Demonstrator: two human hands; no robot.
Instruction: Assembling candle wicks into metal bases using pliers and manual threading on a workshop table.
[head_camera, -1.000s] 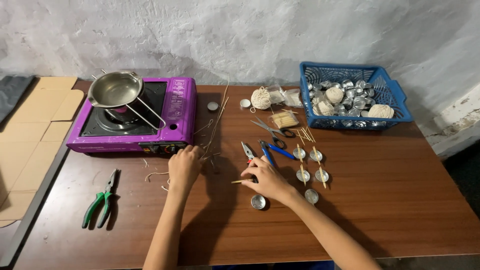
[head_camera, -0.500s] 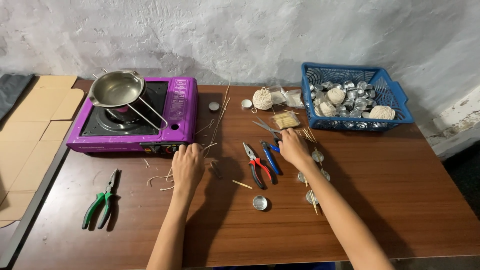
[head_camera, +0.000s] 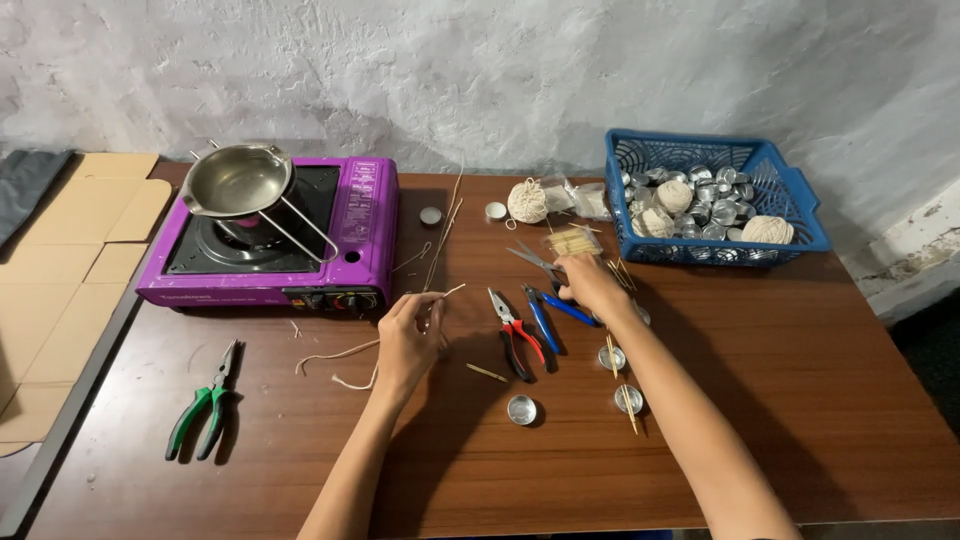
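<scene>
The left hand (head_camera: 408, 335) pinches a thin stick (head_camera: 441, 293), and the right hand (head_camera: 590, 287) curls its fingers over the scissors (head_camera: 533, 261) just beside the blue pliers (head_camera: 545, 313).

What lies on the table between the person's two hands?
In the head view, red-handled pliers and blue-handled pliers lie side by side on the brown table, between the left hand and the right hand.

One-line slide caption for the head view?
Left hand pinches a thin stick beside the purple stove; right hand reaches the scissors.
</scene>
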